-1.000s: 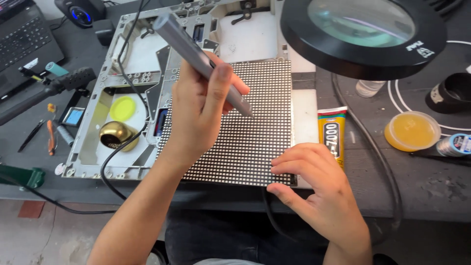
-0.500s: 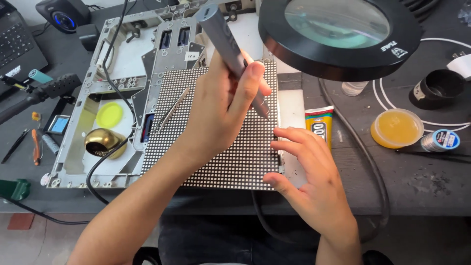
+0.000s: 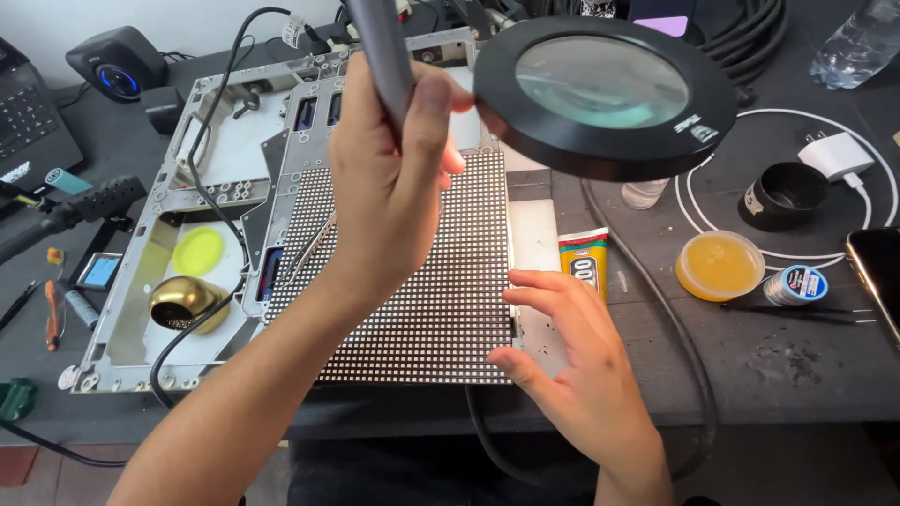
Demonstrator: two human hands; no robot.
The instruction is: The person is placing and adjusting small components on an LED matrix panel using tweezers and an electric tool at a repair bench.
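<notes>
My left hand (image 3: 394, 187) grips a grey pen-shaped soldering tool (image 3: 380, 47), held upright over the black dotted LED panel (image 3: 412, 309); the tool's tip is hidden behind my fingers. My right hand (image 3: 572, 356) rests open at the panel's right edge, fingertips touching its side and the white strip beside it. A pair of thin tweezers (image 3: 314, 245) lies on the panel's left part. The panel sits on a grey metal frame (image 3: 141, 272).
A round black magnifier lamp (image 3: 605, 94) hangs over the panel's upper right. A brass dome (image 3: 183, 302) and yellow disc (image 3: 198, 250) sit in the frame. To the right are a glue tube (image 3: 583, 262), amber flux tub (image 3: 720, 265), solder spool (image 3: 795, 285), black cup (image 3: 783, 195). A laptop (image 3: 28, 131) at far left.
My left hand has lifted and swung the tool upright, away from the panel surface. My right hand slid along the panel's right edge. The camera moved closer and leftward.
</notes>
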